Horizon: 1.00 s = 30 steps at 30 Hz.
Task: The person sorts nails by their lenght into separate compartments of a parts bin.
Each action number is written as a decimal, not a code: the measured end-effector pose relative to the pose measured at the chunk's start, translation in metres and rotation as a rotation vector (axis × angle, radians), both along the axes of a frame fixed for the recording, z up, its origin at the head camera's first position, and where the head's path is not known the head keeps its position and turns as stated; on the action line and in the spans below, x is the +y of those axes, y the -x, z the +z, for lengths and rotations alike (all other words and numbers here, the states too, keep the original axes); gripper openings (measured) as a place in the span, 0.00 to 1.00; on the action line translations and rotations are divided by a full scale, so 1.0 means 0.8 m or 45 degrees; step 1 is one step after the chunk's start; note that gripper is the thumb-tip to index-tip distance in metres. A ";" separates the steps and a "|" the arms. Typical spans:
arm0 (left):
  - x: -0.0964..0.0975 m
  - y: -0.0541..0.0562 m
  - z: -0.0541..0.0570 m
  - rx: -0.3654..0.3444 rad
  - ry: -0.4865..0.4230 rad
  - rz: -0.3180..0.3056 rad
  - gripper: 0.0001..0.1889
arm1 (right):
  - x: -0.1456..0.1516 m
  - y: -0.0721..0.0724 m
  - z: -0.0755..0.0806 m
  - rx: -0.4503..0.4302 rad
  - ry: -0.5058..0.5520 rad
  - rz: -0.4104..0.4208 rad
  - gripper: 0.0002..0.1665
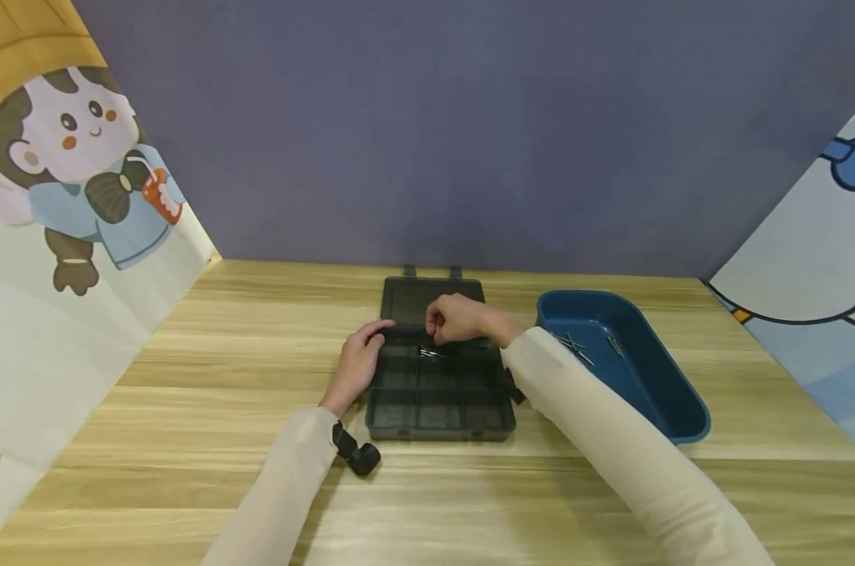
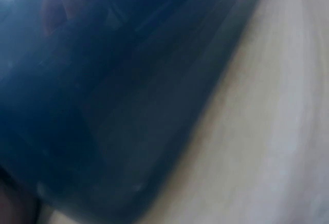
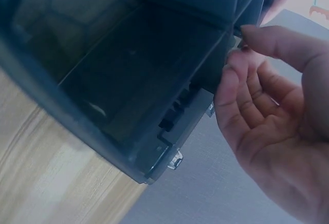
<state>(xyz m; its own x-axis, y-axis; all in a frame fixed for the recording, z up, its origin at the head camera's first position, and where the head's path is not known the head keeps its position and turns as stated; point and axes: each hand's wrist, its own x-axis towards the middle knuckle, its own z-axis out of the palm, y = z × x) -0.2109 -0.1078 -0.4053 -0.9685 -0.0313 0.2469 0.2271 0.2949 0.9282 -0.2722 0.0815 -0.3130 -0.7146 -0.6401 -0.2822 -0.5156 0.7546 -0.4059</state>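
A dark translucent compartment box (image 1: 442, 431) lies on the table with its lid (image 1: 406, 297) folded back. The left hand (image 1: 357, 362) rests at the box's back left corner, fingers fairly straight. Over the back middle compartment, the right hand (image 1: 456, 318) has its fingers bent, with thumb and index tips close together. In the right wrist view, that hand (image 3: 277, 100) is beside the box wall (image 3: 118, 70); whether something tiny sits between the fingertips is unclear. Thin shiny metal pieces (image 1: 431, 352) show just below it. The left wrist view shows the box's side (image 2: 128, 106) up close, blurred.
To the right stands a blue tray (image 1: 682, 401) with several thin, nail-like metal pieces (image 1: 572, 346) and a few more (image 1: 614, 347) farther inside. The right forearm (image 1: 597, 424) passes over its near left side. A grey wall (image 1: 427, 134) rises behind the wooden table (image 1: 187, 440).
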 end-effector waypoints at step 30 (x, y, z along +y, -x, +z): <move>-0.002 0.001 0.002 -0.016 0.028 0.004 0.17 | 0.031 0.000 0.032 0.021 -0.026 0.074 0.10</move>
<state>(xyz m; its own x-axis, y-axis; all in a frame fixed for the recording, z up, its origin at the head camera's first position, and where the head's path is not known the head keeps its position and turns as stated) -0.2114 -0.1090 -0.4038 -0.9715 -0.0287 0.2353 0.2145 0.3162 0.9241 -0.2722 0.1061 -0.2877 -0.6810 -0.6749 -0.2843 -0.5651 0.7312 -0.3821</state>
